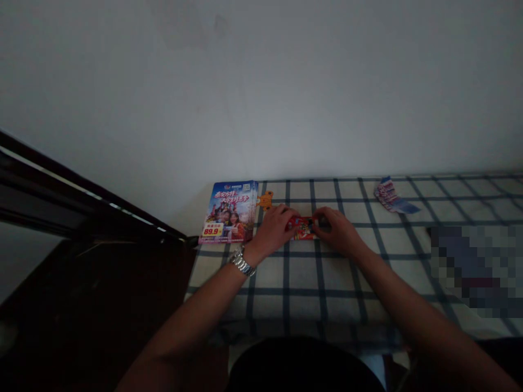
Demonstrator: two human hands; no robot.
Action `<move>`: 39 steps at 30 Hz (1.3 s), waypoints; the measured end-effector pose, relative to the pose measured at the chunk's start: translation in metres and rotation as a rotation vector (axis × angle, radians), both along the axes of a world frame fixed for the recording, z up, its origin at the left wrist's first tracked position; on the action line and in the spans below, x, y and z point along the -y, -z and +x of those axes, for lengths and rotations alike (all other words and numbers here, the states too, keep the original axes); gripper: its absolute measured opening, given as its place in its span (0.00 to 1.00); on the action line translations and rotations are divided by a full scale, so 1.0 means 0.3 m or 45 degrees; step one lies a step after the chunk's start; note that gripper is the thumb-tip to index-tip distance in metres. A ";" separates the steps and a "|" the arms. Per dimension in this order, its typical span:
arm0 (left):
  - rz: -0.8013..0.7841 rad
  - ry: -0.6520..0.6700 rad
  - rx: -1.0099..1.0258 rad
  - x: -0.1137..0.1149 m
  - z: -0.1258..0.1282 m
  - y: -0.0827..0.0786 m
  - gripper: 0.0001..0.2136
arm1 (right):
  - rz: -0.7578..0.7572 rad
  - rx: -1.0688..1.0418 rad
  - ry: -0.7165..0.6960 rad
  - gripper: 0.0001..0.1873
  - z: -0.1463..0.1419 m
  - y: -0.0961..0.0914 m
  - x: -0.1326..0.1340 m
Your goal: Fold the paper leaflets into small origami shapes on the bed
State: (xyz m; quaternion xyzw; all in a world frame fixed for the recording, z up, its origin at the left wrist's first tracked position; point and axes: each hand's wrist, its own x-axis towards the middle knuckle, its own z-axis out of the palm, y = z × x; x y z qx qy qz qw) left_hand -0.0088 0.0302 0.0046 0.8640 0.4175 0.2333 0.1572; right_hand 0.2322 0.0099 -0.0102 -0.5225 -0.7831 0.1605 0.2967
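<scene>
Between my two hands is a small, flat red piece of printed paper [304, 229], low on the checked cloth. My left hand [277, 224], with a metal watch [242, 261] on its wrist, has its fingers closed on the paper's left end. Thumb and fingers of my right hand [338, 230] pinch the right end. My fingers hide both ends of the paper. To the left of my left hand lies a stack of colourful flyers [229, 209], its top sheet marked 89.9. An orange bear-shaped piece [266, 201] rests between the stack and my left hand.
A blue and white checked cloth [302, 272] covers the surface, which runs along a pale wall [286, 98]. Toward the back right lies a crumpled or folded printed paper [393, 197]. Farther right, a pixelated dark object [469, 267] cannot be made out. Dark floor shows at left.
</scene>
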 end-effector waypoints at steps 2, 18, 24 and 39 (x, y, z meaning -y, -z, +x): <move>0.010 0.004 0.022 0.005 0.000 0.005 0.12 | -0.041 -0.036 0.011 0.12 0.002 0.004 0.003; -0.173 0.077 0.283 0.038 -0.005 -0.013 0.11 | -0.244 -0.301 0.054 0.11 0.004 -0.028 0.026; -0.225 0.022 0.467 0.035 -0.009 0.008 0.11 | -0.302 -0.521 0.025 0.15 0.006 -0.021 0.035; -0.306 0.001 0.587 0.035 -0.009 0.002 0.11 | -0.298 -0.726 0.139 0.17 -0.013 -0.038 0.034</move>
